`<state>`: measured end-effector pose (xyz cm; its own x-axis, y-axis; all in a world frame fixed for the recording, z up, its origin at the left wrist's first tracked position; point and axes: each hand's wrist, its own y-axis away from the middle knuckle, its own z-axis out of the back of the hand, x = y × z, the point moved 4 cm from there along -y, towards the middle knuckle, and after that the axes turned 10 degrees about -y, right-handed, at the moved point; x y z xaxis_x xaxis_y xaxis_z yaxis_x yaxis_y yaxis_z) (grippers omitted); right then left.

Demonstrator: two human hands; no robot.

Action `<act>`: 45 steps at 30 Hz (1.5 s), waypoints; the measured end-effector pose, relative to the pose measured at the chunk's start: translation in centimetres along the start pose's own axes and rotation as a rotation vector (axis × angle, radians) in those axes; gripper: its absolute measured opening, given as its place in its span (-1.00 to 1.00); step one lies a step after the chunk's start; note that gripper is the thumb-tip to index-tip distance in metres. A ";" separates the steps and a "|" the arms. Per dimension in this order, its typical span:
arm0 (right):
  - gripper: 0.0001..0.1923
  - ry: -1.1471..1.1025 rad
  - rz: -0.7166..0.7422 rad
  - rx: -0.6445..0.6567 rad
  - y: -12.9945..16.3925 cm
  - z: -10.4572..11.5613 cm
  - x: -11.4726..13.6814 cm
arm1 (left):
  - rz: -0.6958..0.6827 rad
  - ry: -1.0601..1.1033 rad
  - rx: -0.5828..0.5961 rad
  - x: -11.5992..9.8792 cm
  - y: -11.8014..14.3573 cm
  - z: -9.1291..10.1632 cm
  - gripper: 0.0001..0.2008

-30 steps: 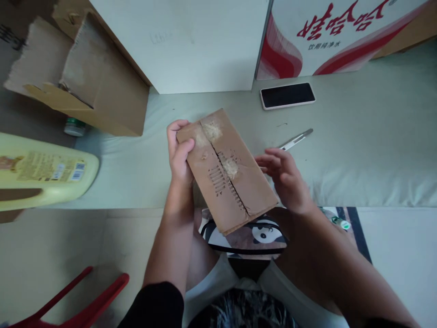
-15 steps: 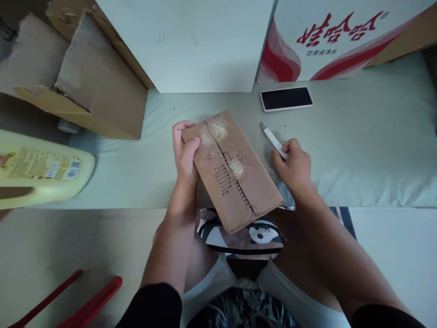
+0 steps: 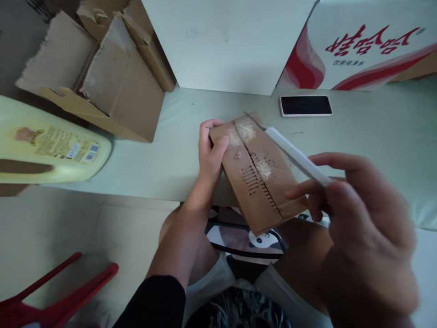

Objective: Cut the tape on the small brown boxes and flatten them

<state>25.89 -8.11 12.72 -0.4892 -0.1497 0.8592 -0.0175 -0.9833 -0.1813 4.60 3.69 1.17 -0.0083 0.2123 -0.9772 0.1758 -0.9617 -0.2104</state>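
My left hand grips the upper left corner of a flat brown cardboard box, tilted over my lap, with a seam down its middle and a row of short cuts beside it. My right hand is raised close to the camera and holds a white utility knife. The blade end of the knife lies over the box's upper right corner.
A pale green surface carries a black phone, a torn open cardboard carton, a yellow jug lying on its side and a red-and-white printed carton. A red stool stands at the lower left.
My right hand picked the knife up from the surface, then lifted it toward the camera and over the box. The left hand kept its hold on the box.
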 end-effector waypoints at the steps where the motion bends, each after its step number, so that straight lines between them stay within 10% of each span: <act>1: -0.70 -0.010 -0.025 0.027 0.0 -0.4 0.2 | -0.003 -0.005 0.005 0.1 0.1 -0.1 -0.59; 20: -0.68 0.458 0.261 -0.113 -0.5 -3.7 0.4 | -0.034 -0.016 0.008 -0.1 0.8 -0.6 -0.46; 45: -0.67 0.453 0.245 -0.121 -1.1 -3.9 -0.1 | -0.037 -0.039 -0.005 0.0 0.7 -0.6 -0.43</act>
<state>22.57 -6.63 10.97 -0.8192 -0.2873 0.4964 0.0570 -0.9020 -0.4279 5.34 3.09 1.03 -0.0534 0.2403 -0.9692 0.1796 -0.9525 -0.2461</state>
